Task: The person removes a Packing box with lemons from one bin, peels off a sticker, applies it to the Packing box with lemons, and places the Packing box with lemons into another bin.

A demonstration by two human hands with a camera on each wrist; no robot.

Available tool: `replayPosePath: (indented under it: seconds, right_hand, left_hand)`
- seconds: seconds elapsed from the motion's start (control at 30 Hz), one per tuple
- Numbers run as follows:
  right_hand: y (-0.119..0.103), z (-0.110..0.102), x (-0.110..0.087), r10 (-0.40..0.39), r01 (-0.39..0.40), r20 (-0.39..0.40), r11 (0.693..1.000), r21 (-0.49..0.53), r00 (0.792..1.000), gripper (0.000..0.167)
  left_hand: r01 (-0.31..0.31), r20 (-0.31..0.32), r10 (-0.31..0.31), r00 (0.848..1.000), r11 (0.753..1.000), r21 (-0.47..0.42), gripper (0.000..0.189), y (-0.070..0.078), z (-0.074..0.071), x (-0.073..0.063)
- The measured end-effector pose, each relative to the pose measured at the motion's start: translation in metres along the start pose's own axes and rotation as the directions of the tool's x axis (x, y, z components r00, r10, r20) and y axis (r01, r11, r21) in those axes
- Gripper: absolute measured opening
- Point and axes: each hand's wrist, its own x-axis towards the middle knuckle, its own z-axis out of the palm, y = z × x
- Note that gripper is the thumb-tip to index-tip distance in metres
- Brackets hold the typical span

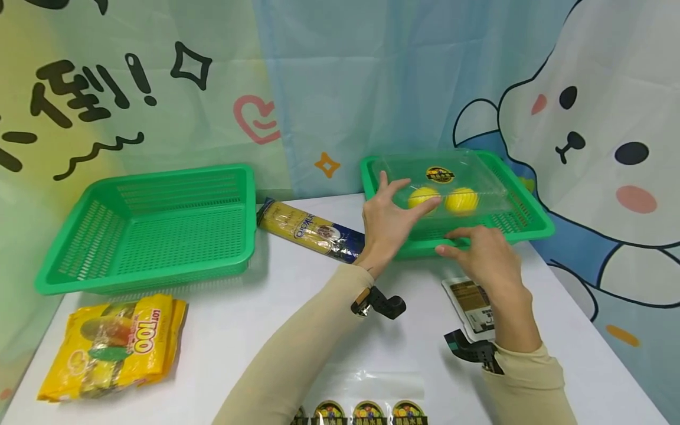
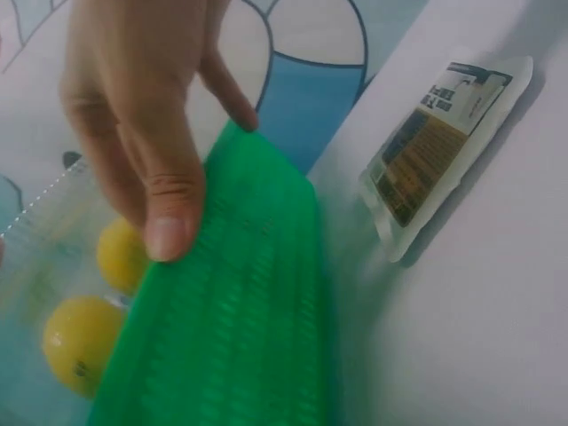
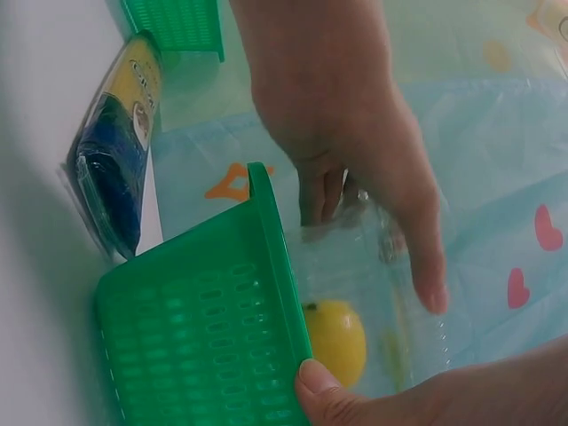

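Two lemons (image 1: pixel 462 201) lie in a clear plastic bag (image 1: pixel 478 168) with a round label, inside the right green basket (image 1: pixel 536 227). My left hand (image 1: pixel 390 218) is at the bag's left end, thumb and fingers spread apart over the plastic. At the basket's near rim, my right hand (image 1: pixel 486 254) pinches the edge, its thumb outside and index finger inside. The left wrist view shows that right thumb (image 2: pixel 169 222) on the rim beside the lemons. In the right wrist view, my left thumb (image 3: pixel 430 275) reaches straight down over the bag.
A second green basket (image 1: pixel 175 236) stands at the left. Between the baskets lies a yellow and blue pasta packet (image 1: pixel 319 230). A yellow snack bag (image 1: pixel 117 348) is at the front left, a flat pouch (image 1: pixel 467 298) below my right hand. Labelled clear bags (image 1: pixel 366 389) lie in front.
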Motion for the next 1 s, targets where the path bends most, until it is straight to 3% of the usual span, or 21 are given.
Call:
replayPosePath:
  seconds: [0.43, 0.73, 0.87, 1.0]
  right_hand:
    - [0.001, -0.001, -0.001, 0.005, -0.005, 0.003, 1.0, 0.007, 1.0, 0.054]
    - [-0.002, -0.001, 0.001, -0.013, 0.013, 0.003, 1.0, 0.013, 1.0, 0.052]
    - [-0.004, -0.002, 0.005, -0.026, 0.026, 0.003, 1.0, 0.017, 1.0, 0.053]
    - [-0.004, -0.002, 0.008, -0.034, 0.034, 0.005, 0.999, 0.016, 0.999, 0.054]
  left_hand:
    - [0.067, 0.053, -0.076, 0.996, 0.985, 0.159, 0.071, 0.0, 0.023, 0.006]
    - [0.098, 0.107, -0.126, 0.986, 0.967, 0.235, 0.073, -0.002, 0.022, 0.01]
    - [0.045, 0.154, -0.109, 0.982, 0.927, 0.372, 0.081, -0.003, 0.021, 0.013]
    - [-0.034, 0.195, -0.082, 0.977, 0.849, 0.528, 0.08, -0.005, 0.022, 0.014]
